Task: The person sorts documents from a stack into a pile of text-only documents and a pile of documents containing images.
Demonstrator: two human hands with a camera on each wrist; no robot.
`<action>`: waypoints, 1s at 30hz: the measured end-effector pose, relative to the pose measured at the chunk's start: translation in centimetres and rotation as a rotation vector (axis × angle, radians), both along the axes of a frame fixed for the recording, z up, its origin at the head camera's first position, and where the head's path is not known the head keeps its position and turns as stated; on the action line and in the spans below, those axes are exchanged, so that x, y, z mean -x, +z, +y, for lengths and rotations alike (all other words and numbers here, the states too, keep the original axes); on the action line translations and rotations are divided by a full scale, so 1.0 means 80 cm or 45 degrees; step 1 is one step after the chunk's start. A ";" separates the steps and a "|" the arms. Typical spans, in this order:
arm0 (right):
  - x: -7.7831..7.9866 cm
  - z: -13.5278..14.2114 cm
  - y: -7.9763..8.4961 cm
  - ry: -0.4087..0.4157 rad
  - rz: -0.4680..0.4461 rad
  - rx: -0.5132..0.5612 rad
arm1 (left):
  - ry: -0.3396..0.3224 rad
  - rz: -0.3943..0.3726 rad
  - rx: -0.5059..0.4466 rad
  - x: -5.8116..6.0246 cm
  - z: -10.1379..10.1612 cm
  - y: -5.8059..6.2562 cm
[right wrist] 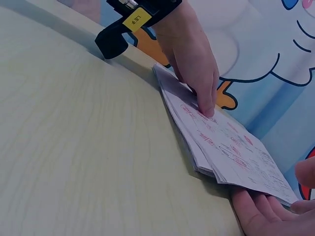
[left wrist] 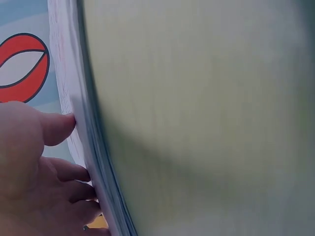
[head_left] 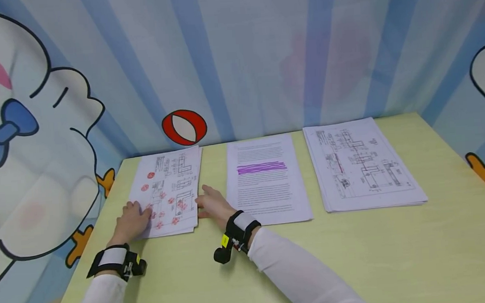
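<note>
Nine o'clock from the purple-marked pages [head_left: 267, 189], the red-marked paper stack [head_left: 169, 190] is touched at eight o'clock by the left hand [head_left: 129, 222], digits spread, and at four by the right hand [head_left: 214, 205], fingers relaxed; being probably light, floppy and slippery, it is best gripped by both sides.

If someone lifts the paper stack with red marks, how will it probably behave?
The stack may sag, because it looks like plain paper. Its sheets might slide apart, since their edges lie unevenly. Being low and wide, it seems unlikely to roll.
</note>
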State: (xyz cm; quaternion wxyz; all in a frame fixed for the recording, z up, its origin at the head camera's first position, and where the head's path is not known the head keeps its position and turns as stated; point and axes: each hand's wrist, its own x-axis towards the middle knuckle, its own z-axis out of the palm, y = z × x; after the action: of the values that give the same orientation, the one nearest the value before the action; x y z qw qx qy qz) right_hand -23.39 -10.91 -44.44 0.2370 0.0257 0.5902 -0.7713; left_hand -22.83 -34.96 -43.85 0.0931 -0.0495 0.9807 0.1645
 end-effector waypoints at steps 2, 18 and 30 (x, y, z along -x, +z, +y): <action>0.001 -0.001 0.000 0.000 -0.004 -0.001 | -0.021 -0.017 0.002 0.000 0.001 0.000; 0.008 0.004 -0.005 -0.072 0.086 -0.168 | -0.030 -0.061 -0.069 -0.008 0.030 0.006; 0.010 0.000 0.002 -0.256 0.207 -0.440 | 0.145 0.023 -0.224 -0.007 0.030 0.015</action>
State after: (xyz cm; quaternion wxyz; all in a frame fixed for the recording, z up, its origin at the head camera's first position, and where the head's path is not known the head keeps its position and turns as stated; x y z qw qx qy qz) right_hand -24.22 -10.95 -44.30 0.1025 0.0624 0.7254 -0.6778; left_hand -22.25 -32.54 -42.62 0.0789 -0.0955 0.9589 0.2554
